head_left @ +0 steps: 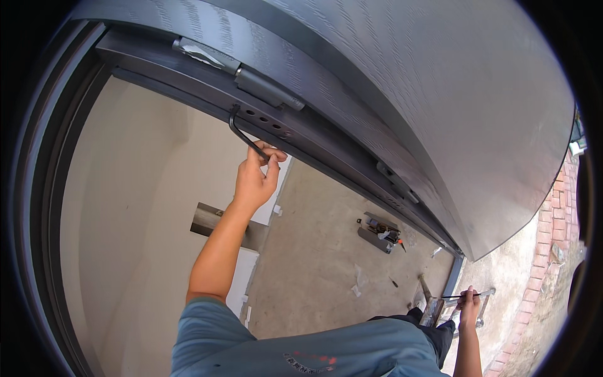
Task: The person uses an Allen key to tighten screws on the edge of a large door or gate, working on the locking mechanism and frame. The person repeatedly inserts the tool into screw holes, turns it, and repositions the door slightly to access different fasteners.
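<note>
My left hand (256, 179) is raised and closed around the long arm of a black hex key (244, 134). The key's bent end meets the dark metal door frame (188, 81) at a hole, beside a row of several round holes. Just above, a grey hinge (267, 88) joins the frame to the dark wood-grained door (465, 113). Low at the right, my right hand (468, 308) is closed on a thin dark rod (453, 296), whose exact kind I cannot make out. That hand is down near a metal stepladder (430, 311).
An open toolbox (379, 234) filled with tools rests on the concrete floor (314, 251). Plastic scraps (358, 281) lie nearby. A rectangular metal tube (207, 218) shows beside my left forearm. Red brick paving (541, 251) runs along the right, outside the door.
</note>
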`<state>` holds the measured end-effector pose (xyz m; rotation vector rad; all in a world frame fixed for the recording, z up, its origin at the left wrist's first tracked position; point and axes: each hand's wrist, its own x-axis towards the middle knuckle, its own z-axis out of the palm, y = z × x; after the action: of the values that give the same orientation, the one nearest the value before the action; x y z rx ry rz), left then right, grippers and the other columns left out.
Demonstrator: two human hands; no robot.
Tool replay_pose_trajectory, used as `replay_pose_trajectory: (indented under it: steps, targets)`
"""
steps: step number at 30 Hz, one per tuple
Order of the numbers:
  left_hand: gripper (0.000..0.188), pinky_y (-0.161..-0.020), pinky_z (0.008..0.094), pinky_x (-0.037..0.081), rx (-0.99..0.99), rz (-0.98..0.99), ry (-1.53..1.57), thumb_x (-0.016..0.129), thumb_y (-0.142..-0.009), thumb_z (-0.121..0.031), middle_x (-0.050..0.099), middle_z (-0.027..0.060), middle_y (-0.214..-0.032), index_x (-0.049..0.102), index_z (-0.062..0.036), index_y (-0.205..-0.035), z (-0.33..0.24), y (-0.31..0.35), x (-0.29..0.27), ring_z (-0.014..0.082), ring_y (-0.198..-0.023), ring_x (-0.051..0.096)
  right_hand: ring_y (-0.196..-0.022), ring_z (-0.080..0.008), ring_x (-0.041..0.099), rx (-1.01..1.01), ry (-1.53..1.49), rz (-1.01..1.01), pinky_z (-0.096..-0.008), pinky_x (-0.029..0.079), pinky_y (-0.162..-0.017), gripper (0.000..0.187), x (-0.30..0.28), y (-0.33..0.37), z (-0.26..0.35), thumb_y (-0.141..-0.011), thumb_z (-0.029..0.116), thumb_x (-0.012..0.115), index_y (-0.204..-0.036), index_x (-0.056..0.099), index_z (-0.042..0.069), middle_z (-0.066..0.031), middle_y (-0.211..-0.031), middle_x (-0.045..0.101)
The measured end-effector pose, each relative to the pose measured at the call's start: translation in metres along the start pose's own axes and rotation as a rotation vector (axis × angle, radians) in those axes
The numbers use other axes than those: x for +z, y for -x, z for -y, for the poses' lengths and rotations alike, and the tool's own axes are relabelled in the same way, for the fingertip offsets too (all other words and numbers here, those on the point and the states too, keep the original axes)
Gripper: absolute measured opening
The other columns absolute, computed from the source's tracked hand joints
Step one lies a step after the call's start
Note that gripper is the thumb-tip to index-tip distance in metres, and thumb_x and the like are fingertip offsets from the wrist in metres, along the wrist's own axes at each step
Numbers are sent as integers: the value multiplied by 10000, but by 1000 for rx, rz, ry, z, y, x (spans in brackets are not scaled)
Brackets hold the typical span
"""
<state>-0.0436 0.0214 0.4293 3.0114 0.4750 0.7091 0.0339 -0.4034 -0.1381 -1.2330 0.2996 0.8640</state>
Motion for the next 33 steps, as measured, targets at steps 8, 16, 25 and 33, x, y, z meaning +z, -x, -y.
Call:
replay_pose_trajectory:
  steps: [8,16,25,33]
  targets:
    - [146,-794,300,573,-84,-155,219,561,-1056,-71,751,154,-917,505,31,-1145,-12,8,7,198,-874,756,-497,-104,492,-23,30,20,-259,429,-454,454,4,-9,1,-1076,457,535,-853,597,66,-20,-642,553]
    - [130,-784,294,580,-58,-186,288,601,-1045,-82,753,132,-928,540,12,-1110,-14,15,7,198,-912,763,-525,-115,519,-51,101,42,-272,432,-495,444,12,6,13,-1077,448,539,-883,607,54,-29,-647,575]
    - [164,-706,303,582,0,-107,460,589,-1057,-143,722,110,-847,540,10,-1091,-9,61,37,177,-778,738,-599,-109,543,-199,335,145,-267,486,-577,300,42,58,48,-1083,289,570,-941,599,26,-32,-727,600]
    - [153,-589,248,419,-216,53,1028,521,-1097,-185,550,0,-757,521,-35,-1125,13,156,129,69,-633,487,-587,-171,583,-404,764,86,-336,469,-585,356,130,131,102,-1069,259,592,-872,640,-33,-97,-651,626]
